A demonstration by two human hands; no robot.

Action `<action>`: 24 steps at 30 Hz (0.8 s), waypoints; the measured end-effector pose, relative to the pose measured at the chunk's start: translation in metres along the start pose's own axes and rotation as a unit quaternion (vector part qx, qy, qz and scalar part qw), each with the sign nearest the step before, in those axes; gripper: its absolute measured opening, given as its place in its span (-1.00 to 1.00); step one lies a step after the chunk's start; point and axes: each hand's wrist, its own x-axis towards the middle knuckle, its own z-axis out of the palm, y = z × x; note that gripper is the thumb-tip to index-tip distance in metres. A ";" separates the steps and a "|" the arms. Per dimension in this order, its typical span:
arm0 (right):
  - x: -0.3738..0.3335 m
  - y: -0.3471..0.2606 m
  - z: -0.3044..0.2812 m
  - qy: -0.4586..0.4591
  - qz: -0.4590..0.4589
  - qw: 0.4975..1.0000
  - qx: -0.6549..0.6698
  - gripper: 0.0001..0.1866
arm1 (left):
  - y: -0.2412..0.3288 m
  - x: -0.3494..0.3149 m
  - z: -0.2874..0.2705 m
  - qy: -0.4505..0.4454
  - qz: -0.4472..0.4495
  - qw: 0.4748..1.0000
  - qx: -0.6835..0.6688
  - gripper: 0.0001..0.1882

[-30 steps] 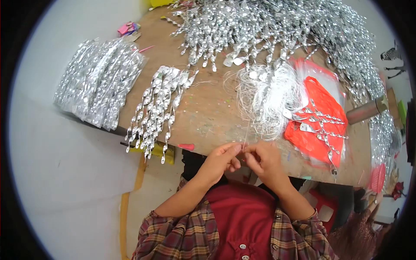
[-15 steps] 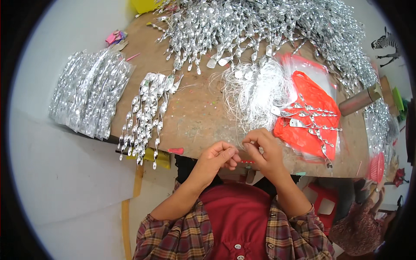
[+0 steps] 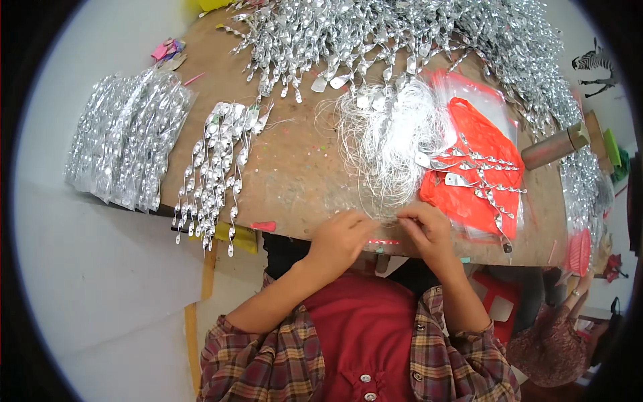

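Note:
My left hand is over the table's front edge, its fingers curled and slightly blurred; what they hold, if anything, is too small to name. A short way to the right, my right hand has thumb and forefinger brought together in a pinch, and I cannot make out what is in it. Just beyond both hands lies a tangled bundle of thin white strings. Beside it, several twisted silver strips rest on a red plastic bag. More twisted silver strips hang over the front edge at left.
A large heap of silver spirals covers the back of the brown table. Clear packs of spirals lie far left. A metal flask and a pink basket are at right. Another person sits lower right.
My left hand has turned, its back now facing up, and moved slightly right. My right hand has shifted a little right and downward. The whole view has shifted slightly.

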 end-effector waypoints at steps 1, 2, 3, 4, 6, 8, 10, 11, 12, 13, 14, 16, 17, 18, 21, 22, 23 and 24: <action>-0.003 -0.002 -0.002 0.007 0.045 0.998 0.031 -0.89 | 0.001 0.005 0.005 -0.026 0.031 0.999 0.021 -0.87; -0.005 -0.004 -0.005 0.016 0.091 0.994 0.062 -0.88 | 0.001 0.009 0.008 -0.054 0.064 0.996 0.042 -0.88; -0.005 -0.004 -0.007 0.018 0.092 0.994 0.060 -0.88 | -0.001 0.011 0.010 -0.054 0.067 0.995 0.041 -0.88; -0.006 -0.005 -0.009 0.018 0.103 0.991 0.087 -0.89 | -0.004 0.012 0.011 -0.078 0.060 0.992 0.073 -0.90; -0.009 -0.004 -0.010 0.023 0.118 0.986 0.114 -0.89 | -0.005 0.016 0.013 -0.105 0.057 0.987 0.104 -0.91; -0.012 -0.001 -0.009 0.043 0.136 0.978 0.150 -0.89 | -0.003 0.020 0.013 -0.106 0.084 0.984 0.119 -0.91; -0.015 0.002 -0.010 0.043 0.148 0.975 0.161 -0.89 | -0.007 0.021 0.016 -0.114 0.084 0.983 0.116 -0.90; -0.015 0.003 -0.010 0.042 0.161 0.971 0.170 -0.89 | -0.009 0.022 0.018 -0.121 0.084 0.983 0.111 -0.89; -0.015 0.003 -0.010 0.043 0.160 0.971 0.172 -0.89 | -0.010 0.022 0.017 -0.122 0.084 0.983 0.113 -0.89; -0.015 0.002 -0.010 0.043 0.165 0.969 0.181 -0.89 | -0.011 0.021 0.015 -0.113 0.064 0.988 0.078 -0.88; -0.015 0.001 -0.010 0.045 0.172 0.966 0.190 -0.89 | -0.012 0.020 0.014 -0.107 0.047 0.992 0.040 -0.88; -0.012 0.001 -0.010 0.045 0.181 0.962 0.201 -0.89 | -0.011 0.018 0.008 -0.089 0.003 0.996 0.024 -0.88; -0.011 0.001 -0.009 0.040 0.187 0.958 0.214 -0.89 | -0.009 0.016 0.005 -0.066 -0.045 0.997 0.009 -0.87; -0.011 0.002 -0.008 0.041 0.188 0.957 0.215 -0.89 | -0.007 0.016 0.003 -0.068 -0.046 0.997 0.010 -0.87; -0.011 0.004 -0.003 0.040 0.177 0.957 0.227 -0.88 | 0.000 0.014 -0.003 -0.030 -0.121 0.988 -0.093 -0.88; -0.012 0.004 -0.001 0.036 0.170 0.957 0.231 -0.89 | 0.002 0.014 -0.004 -0.017 -0.140 0.983 -0.121 -0.90; -0.012 0.004 0.001 0.030 0.163 0.958 0.235 -0.89 | 0.003 0.013 -0.005 -0.003 -0.159 0.976 -0.147 -0.92; -0.011 0.003 0.002 0.029 0.163 0.958 0.236 -0.89 | 0.002 0.010 -0.006 -0.002 -0.160 0.976 -0.146 -0.92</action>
